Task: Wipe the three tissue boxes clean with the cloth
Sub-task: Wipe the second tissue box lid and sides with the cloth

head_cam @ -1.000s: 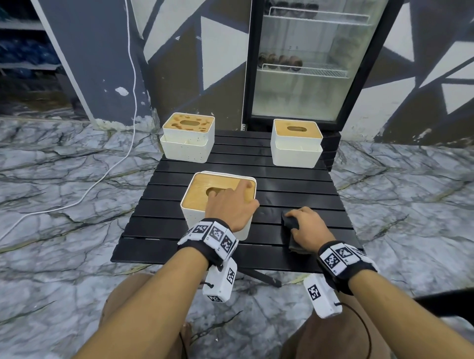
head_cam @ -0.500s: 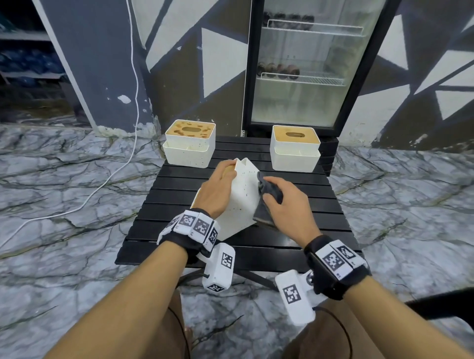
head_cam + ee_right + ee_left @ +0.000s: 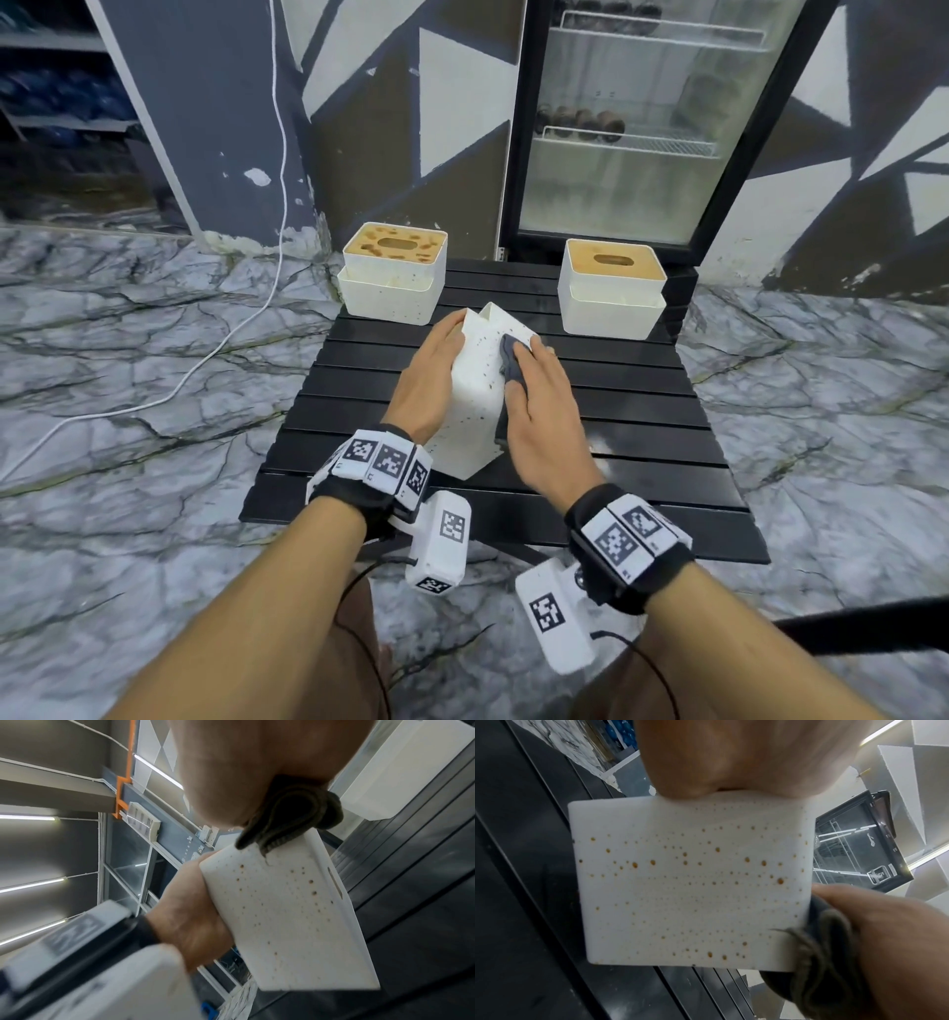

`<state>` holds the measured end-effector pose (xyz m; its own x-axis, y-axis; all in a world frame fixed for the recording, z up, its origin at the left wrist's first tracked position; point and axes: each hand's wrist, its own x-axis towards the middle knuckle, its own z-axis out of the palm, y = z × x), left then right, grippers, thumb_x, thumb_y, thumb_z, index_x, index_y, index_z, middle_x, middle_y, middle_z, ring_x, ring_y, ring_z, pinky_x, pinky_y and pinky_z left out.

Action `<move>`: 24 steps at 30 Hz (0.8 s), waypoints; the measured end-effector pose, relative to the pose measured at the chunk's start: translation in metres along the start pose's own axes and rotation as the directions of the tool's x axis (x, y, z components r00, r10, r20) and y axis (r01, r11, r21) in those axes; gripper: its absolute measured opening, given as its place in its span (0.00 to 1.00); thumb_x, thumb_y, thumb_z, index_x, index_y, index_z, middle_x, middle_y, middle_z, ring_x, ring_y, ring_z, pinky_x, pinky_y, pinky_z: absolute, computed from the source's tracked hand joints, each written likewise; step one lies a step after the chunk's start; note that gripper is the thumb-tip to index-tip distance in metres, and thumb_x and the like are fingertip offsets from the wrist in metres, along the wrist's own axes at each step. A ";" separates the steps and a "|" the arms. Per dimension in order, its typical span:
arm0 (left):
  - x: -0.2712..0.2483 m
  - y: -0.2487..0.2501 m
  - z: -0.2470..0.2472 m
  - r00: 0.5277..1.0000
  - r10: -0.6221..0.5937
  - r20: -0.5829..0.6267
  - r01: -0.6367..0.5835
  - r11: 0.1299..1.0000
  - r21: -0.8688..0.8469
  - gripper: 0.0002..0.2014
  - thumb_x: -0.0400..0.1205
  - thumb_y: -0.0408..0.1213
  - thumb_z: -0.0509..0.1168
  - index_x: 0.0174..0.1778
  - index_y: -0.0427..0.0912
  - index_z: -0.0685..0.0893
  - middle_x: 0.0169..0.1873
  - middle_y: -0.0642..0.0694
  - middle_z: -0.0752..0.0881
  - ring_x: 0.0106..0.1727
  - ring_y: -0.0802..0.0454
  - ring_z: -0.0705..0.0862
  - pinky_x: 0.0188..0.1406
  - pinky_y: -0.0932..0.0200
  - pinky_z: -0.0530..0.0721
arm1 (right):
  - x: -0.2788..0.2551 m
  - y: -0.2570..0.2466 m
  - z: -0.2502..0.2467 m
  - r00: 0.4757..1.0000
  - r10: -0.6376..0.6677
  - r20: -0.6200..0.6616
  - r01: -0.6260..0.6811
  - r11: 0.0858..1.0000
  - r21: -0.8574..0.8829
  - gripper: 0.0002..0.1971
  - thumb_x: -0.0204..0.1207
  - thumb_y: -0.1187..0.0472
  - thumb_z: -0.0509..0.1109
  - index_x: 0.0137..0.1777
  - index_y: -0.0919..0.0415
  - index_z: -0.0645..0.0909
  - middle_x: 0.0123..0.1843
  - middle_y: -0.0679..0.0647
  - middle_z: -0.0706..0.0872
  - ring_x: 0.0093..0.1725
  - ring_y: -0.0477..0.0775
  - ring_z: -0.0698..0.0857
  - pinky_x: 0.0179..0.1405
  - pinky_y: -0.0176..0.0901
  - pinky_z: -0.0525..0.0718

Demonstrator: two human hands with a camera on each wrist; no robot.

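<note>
My left hand (image 3: 434, 377) grips the nearest tissue box (image 3: 472, 406) and holds it tipped up on end over the black slatted table (image 3: 631, 411). Brown specks dot the box's white underside (image 3: 690, 882). My right hand (image 3: 539, 406) holds a bunched dark grey cloth (image 3: 511, 360) and presses it against the right face of that box (image 3: 290, 919). The cloth (image 3: 290, 817) sits near the box's upper edge. Two more white tissue boxes with wooden lids stand at the back left (image 3: 393, 280) and back right (image 3: 611, 295); the left lid is stained.
A glass-door fridge (image 3: 626, 128) stands right behind the table. A white cable (image 3: 226, 344) runs over the marble floor on the left. A dark bar (image 3: 873, 624) juts in at the lower right. The table's front slats lie bare under my wrists.
My left hand tipped the near box from flat to standing on end. My right hand lifted the cloth off the table and brought it up onto the box's side.
</note>
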<state>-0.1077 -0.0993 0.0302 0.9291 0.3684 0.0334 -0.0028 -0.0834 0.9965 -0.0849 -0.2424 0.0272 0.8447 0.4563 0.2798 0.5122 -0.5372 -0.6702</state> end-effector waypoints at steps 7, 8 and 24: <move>0.001 0.003 -0.002 1.000 0.008 0.001 -0.008 0.999 -0.049 0.19 0.76 0.60 0.56 0.63 0.73 0.78 0.70 0.62 0.80 0.73 0.57 0.78 0.80 0.42 0.70 | 0.053 0.004 -0.008 0.995 0.076 0.064 -0.075 0.997 -0.022 0.23 0.86 0.62 0.49 0.81 0.63 0.62 0.83 0.55 0.60 0.82 0.50 0.56 0.76 0.32 0.49; 0.002 0.003 -0.003 1.000 0.006 0.001 -0.006 0.999 -0.047 0.17 0.77 0.58 0.56 0.61 0.74 0.78 0.69 0.63 0.81 0.72 0.57 0.78 0.79 0.42 0.70 | 0.059 0.004 -0.009 0.995 0.077 0.065 -0.075 0.997 -0.026 0.23 0.86 0.63 0.49 0.80 0.63 0.62 0.83 0.55 0.61 0.82 0.50 0.56 0.75 0.31 0.49; 0.000 -0.004 -0.001 0.999 0.031 -0.032 -0.032 0.999 -0.034 0.15 0.79 0.58 0.54 0.57 0.80 0.80 0.67 0.66 0.82 0.71 0.58 0.79 0.78 0.42 0.72 | -0.021 -0.002 -0.004 0.999 -0.036 0.022 0.035 0.999 0.015 0.23 0.86 0.59 0.52 0.81 0.56 0.62 0.83 0.45 0.58 0.81 0.39 0.54 0.69 0.14 0.42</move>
<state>-0.1080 -0.0977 0.0263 0.9162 0.3952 0.0664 -0.0450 -0.0632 0.9970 -0.1034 -0.2531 0.0254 0.8223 0.4906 0.2885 0.5394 -0.5102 -0.6699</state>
